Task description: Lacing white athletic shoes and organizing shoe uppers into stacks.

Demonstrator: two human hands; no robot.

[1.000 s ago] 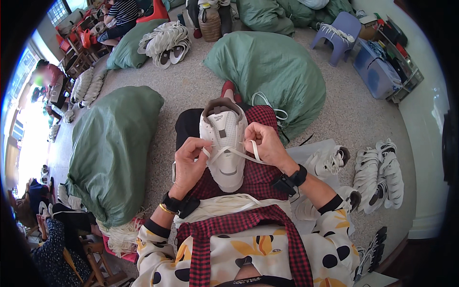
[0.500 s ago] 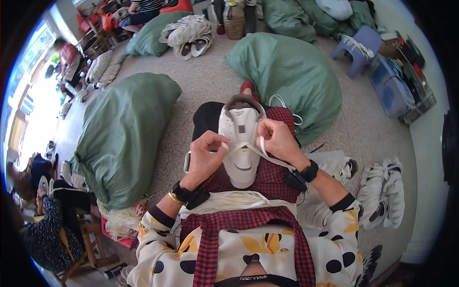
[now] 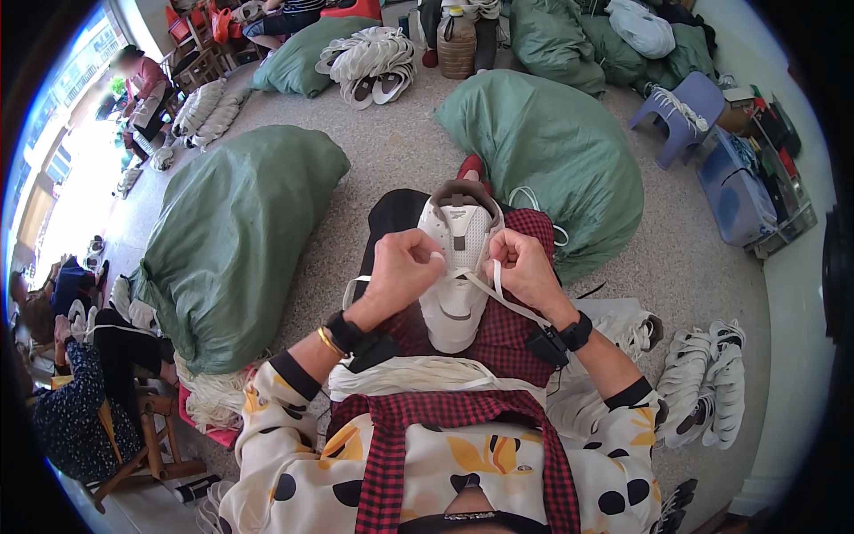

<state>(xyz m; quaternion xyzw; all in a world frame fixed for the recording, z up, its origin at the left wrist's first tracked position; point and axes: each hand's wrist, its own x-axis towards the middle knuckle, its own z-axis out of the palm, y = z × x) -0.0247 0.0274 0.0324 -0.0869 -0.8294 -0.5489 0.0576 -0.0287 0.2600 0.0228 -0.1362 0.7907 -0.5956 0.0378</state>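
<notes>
A white sneaker point(image 3: 452, 322) rests on my lap over a red-and-black checked apron point(image 3: 507, 334), its toe toward me and its brown-lined collar away. White shoelace point(image 3: 481, 285) crosses low on its tongue. My left hand point(image 3: 398, 271) is pinched on one end of the lace at the sneaker's left row of eyelets, its fingertips partly hidden. On the opposite side, my right hand point(image 3: 527, 271) pinches the other lace end, and a length hangs below its fingers. A bundle of loose white laces point(image 3: 418, 377) lies across my lap, nearer my body.
Large green sacks stand on both sides, one at the left point(image 3: 240, 231) and one ahead right point(image 3: 556, 160). White sneakers point(image 3: 703, 383) are stacked at my right. A red basket of laces point(image 3: 209, 405) sits at my left. Other people work at the left and far side.
My left hand has moved right, in over the sneaker's eyelet edge. My right hand stays pinched on the lace beside the shoe. The whole view has shifted slightly.
</notes>
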